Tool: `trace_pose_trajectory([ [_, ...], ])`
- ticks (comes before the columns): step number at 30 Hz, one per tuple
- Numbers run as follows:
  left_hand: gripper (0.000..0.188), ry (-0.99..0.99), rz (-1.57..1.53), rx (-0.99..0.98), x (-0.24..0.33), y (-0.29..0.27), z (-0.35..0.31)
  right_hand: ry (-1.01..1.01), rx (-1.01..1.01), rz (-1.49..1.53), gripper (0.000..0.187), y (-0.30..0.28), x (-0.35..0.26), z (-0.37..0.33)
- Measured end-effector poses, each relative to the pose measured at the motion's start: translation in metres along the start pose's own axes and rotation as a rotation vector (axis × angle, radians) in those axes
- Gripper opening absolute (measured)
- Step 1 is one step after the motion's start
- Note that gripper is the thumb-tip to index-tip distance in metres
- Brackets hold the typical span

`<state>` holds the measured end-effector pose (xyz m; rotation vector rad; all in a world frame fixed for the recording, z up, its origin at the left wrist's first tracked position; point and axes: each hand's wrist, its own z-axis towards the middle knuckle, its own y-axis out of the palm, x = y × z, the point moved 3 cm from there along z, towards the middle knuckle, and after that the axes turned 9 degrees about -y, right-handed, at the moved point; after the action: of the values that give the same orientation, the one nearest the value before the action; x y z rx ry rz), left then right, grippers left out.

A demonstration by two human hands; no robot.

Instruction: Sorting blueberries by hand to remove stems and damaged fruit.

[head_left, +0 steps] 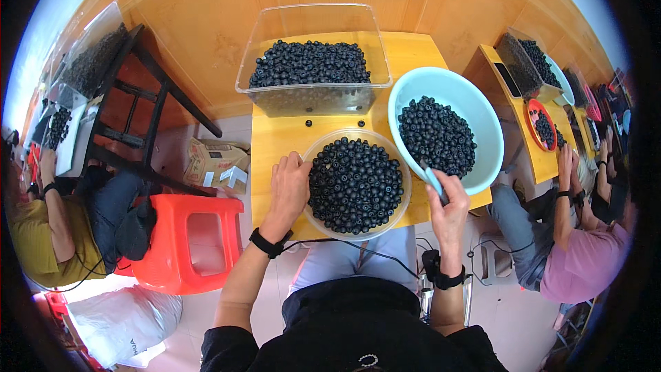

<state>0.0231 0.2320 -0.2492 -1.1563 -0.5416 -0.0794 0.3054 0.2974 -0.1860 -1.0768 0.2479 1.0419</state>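
A shallow round clear tray [406, 200] heaped with black round bead-like pieces [354, 186], some showing holes, sits on the table's near side. My left hand [289, 182] is at its left rim with fingers curled together; what they hold, if anything, is hidden. My right hand [449, 208] grips a slim grey-blue tool [435, 182], its tip at the near-left rim of a pale blue basin [490, 141]. I cannot tell the tool's exact kind. More black pieces fill the basin's left part. Behind the tray, a clear rectangular bin [313, 101] holds a large heap of them.
Two loose black pieces lie on the yellow table [275, 138] before the bin. A red stool [189, 241], a cardboard box [213, 158] and a white sack [127, 320] are at the left. Co-workers sit on both sides; a yellow table [544, 162] at the right bears a red plate [531, 124].
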Motion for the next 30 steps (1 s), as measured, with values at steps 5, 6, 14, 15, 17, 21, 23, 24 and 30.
trace_pose_trajectory([
  [5,0.022,0.071,-0.030,0.021,0.006,-0.004,0.002,0.052,-0.013,0.066,0.020,0.007,0.000,-0.014],
  [6,0.022,0.076,-0.033,0.017,0.007,-0.006,0.002,0.060,-0.022,0.092,0.020,0.008,0.001,-0.016],
  [14,0.021,-0.479,-1.411,-0.515,0.022,-0.010,-0.024,0.100,-0.096,0.135,0.018,0.023,-0.001,-0.029],
  [15,0.021,-0.481,-1.414,-0.512,0.024,-0.009,-0.027,0.097,-0.099,0.135,0.018,0.025,-0.002,-0.030],
  [17,0.020,-0.650,-1.831,-0.615,0.031,-0.004,-0.036,0.090,-0.121,0.164,0.019,0.029,-0.007,-0.032],
  [21,0.022,-0.698,-2.018,-0.645,0.034,0.010,-0.047,0.073,-0.124,0.203,0.020,0.036,-0.014,-0.036],
  [23,0.021,-0.737,-2.055,-0.709,0.037,0.016,-0.050,0.086,-0.151,0.212,0.020,0.039,-0.017,-0.037],
  [24,0.021,-0.737,-2.058,-0.705,0.040,0.015,-0.051,0.083,-0.154,0.212,0.020,0.038,-0.019,-0.036],
  [30,0.021,-0.679,-2.024,-0.677,0.047,0.018,-0.054,0.018,-0.262,0.312,0.021,0.037,-0.038,-0.033],
])
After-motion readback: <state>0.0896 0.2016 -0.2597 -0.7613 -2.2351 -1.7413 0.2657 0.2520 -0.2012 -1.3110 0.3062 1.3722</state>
